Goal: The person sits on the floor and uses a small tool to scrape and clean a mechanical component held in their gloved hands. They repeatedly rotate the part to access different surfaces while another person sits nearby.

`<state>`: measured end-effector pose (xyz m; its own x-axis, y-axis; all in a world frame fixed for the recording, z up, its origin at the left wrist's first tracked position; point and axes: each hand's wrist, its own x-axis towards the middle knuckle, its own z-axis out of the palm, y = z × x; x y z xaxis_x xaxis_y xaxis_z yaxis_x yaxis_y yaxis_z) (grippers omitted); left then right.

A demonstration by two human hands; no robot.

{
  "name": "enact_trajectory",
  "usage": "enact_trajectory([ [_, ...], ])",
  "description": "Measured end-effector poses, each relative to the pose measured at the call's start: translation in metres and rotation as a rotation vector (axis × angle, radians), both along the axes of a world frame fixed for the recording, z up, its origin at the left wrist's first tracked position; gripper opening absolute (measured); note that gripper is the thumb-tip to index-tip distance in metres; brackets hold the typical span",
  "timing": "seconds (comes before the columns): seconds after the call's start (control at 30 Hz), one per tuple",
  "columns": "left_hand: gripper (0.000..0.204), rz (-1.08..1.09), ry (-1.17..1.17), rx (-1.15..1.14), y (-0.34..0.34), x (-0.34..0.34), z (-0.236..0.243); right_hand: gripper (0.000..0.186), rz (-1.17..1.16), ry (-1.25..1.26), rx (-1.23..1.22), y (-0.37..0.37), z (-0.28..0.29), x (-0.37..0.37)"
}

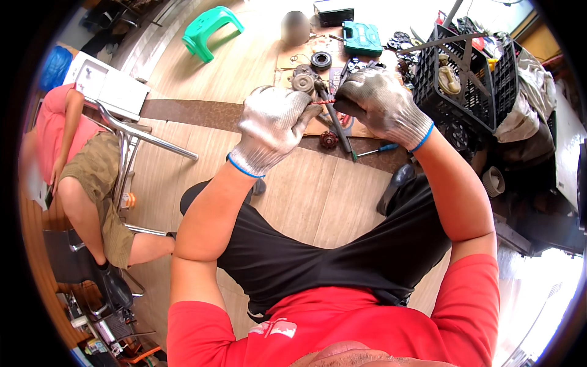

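Observation:
A thin red-and-white cord (322,102) is stretched between my two gloved hands, above the tools on the floor. My left hand (272,119), in a white work glove with a blue cuff edge, is closed on its left end. My right hand (382,104), gloved alike, pinches the other end; its fingertips are partly hidden. Below the cord lies a long dark-handled tool (342,131), partly covered by my right hand. A small dark red round part (329,140) and a screwdriver with a blue handle (386,147) lie close by.
Round metal parts (302,81), a black ring (320,60) and a green tool case (362,38) lie beyond my hands. Black crates (455,76) stand at right. A green stool (211,29) stands far left. Another person (88,159) sits at left by a metal-framed chair (147,134).

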<state>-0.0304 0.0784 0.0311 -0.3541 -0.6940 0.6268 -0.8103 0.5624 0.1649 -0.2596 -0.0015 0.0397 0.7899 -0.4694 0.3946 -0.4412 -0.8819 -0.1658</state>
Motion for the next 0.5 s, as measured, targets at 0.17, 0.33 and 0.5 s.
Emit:
enact_trajectory([
  [0.17,0.026,0.016,0.400,0.479,0.011,-0.012,0.008,0.031,-0.079,0.085,-0.169,0.006,0.008,0.004],
  [0.33,0.038,0.049,0.938,1.028,0.009,-0.006,0.007,0.025,-0.232,0.447,0.052,0.015,0.025,0.016],
  [0.5,0.040,0.160,0.828,0.970,0.003,0.000,0.000,0.075,-0.131,0.132,0.038,-0.007,0.008,-0.009],
])
